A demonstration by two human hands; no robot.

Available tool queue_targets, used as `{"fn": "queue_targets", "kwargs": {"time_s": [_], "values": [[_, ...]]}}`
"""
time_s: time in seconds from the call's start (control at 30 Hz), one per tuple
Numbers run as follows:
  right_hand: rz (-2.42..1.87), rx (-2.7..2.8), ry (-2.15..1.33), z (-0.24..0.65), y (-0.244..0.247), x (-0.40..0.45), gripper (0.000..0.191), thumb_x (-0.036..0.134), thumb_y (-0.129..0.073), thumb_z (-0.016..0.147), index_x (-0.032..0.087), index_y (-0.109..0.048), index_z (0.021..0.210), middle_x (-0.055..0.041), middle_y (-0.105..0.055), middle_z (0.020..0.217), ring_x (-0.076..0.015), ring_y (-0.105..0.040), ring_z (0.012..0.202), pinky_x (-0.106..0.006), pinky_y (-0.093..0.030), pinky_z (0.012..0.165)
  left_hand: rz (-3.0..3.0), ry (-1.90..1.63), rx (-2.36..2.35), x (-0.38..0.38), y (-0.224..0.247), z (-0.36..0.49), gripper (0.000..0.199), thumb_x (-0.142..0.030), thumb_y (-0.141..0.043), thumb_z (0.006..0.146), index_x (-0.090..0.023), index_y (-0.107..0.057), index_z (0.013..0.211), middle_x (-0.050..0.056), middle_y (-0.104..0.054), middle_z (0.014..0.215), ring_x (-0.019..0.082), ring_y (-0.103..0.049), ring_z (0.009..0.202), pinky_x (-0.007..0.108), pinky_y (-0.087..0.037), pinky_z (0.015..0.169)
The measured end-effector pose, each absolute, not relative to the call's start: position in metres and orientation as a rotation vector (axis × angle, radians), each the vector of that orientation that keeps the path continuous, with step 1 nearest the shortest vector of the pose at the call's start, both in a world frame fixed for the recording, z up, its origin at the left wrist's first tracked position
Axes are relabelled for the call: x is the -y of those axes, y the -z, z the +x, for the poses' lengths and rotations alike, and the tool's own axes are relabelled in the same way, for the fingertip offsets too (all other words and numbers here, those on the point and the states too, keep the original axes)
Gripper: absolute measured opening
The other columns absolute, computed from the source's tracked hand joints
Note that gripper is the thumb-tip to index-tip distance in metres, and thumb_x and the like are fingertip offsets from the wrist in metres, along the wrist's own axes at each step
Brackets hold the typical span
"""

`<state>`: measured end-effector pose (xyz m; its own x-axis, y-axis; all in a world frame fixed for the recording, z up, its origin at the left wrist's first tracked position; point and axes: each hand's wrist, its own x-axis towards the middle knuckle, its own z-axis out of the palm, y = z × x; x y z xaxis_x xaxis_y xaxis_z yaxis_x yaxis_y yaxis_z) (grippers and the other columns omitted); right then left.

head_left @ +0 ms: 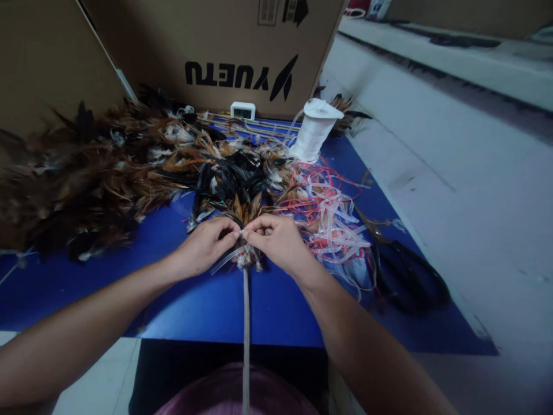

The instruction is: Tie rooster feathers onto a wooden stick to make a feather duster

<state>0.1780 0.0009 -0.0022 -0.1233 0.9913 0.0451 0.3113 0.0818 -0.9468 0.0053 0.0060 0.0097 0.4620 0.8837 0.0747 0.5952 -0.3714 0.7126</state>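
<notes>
My left hand and my right hand meet at the middle of the table, both pinching a thin clear plastic strip at the quill ends of a feather bundle. One tail of the strip sticks out below my left fingers. The bundle of black and brown feathers surrounds the upper part of a thin stick. That stick runs down over the table edge toward my body. My fingertips cover the spot where the strip meets the bundle.
A large feather pile spreads over the left of the blue table. On the right lie tangled red and clear strips and black-handled scissors. Behind stand a white spool, a small digital display and a cardboard box.
</notes>
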Motion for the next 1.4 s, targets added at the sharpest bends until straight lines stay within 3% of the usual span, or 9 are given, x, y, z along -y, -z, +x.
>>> {"fn": "queue_targets", "kwargs": {"time_s": [0.53,0.93,1.4], "values": [[-1.282,1.462,-1.314,0.1751,-0.0015,0.0002,0.006,0.018,-0.059,0.066,0.013,-0.062,0.067,0.0032,-0.053,0.054,-0.0051,-0.04,0.047,-0.018,-0.03,0.045,2.134,-0.598,-1.203,-0.0073,-0.0091,0.0038,0.022,-0.031,-0.045,0.086,-0.017,-0.06,0.078,0.002,-0.063,0.074,0.014,-0.057,0.069,0.024,-0.042,0.063],[-1.287,1.442,-1.235,0.1768,0.0019,-0.0005,0.015,0.025,-0.064,0.065,0.012,-0.069,0.071,-0.0003,-0.06,0.058,-0.0071,-0.046,0.049,-0.02,-0.035,0.048,2.127,-0.593,-1.176,-0.0082,-0.0128,0.0038,0.023,-0.032,-0.045,0.086,-0.016,-0.059,0.077,0.001,-0.062,0.074,0.014,-0.055,0.069,0.024,-0.041,0.063],[-1.242,1.415,-1.431,0.1761,0.0008,-0.0007,0.01,0.023,-0.059,0.068,0.013,-0.062,0.068,0.0031,-0.052,0.056,-0.0063,-0.041,0.05,-0.02,-0.031,0.048,2.055,-0.564,-1.218,-0.0076,-0.0114,0.0055,0.025,-0.034,-0.046,0.085,-0.015,-0.061,0.079,0.001,-0.062,0.075,0.014,-0.055,0.071,0.025,-0.041,0.066]]}}
